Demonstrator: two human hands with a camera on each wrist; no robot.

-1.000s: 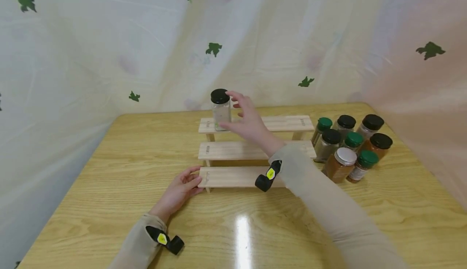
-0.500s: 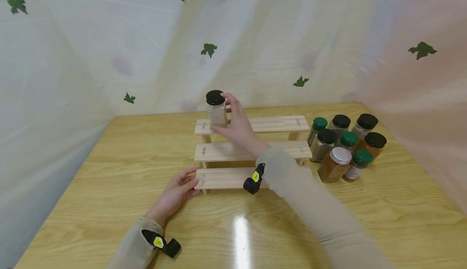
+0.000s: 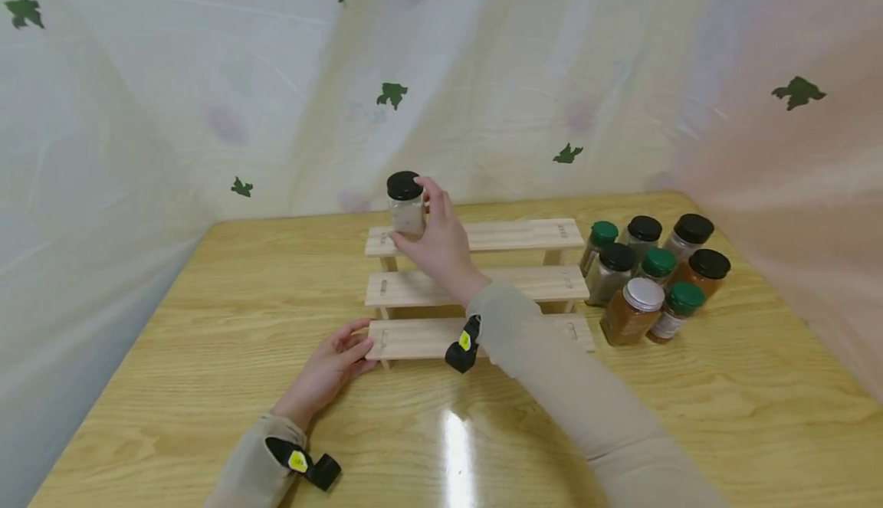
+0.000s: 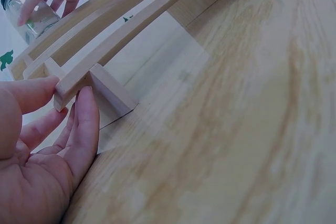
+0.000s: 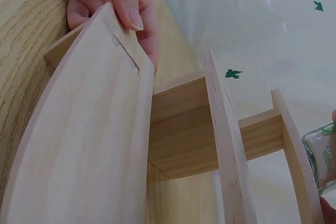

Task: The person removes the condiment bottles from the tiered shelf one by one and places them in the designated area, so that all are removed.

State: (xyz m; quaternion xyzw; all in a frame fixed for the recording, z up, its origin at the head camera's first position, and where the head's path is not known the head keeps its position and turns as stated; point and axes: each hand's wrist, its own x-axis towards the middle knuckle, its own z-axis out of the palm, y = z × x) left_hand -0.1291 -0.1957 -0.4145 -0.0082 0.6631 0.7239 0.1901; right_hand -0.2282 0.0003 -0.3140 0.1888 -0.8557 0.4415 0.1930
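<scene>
A clear spice jar with a black lid [image 3: 405, 211] is at the left end of the top shelf of a three-step wooden rack [image 3: 513, 234]. My right hand [image 3: 444, 244] holds this jar, thumb low on its front and fingers up at the lid's right side. In the right wrist view only the jar's base [image 5: 321, 153] shows, close by the top shelf. My left hand [image 3: 327, 370] grips the left end of the lowest shelf. The left wrist view shows its thumb on the shelf's end [image 4: 73, 80] and the fingers curled underneath.
To the right of the rack stands a group of several spice jars with black and green lids, among them a silver-lidded jar [image 3: 633, 311] in front. A white cloth with green leaf prints [image 3: 483, 71] hangs behind the wooden table [image 3: 172, 355].
My right hand's fingers have closed in around the jar, and the thumb has slid left across its lower front. My left hand keeps its grip on the rack. The head view has shifted slightly.
</scene>
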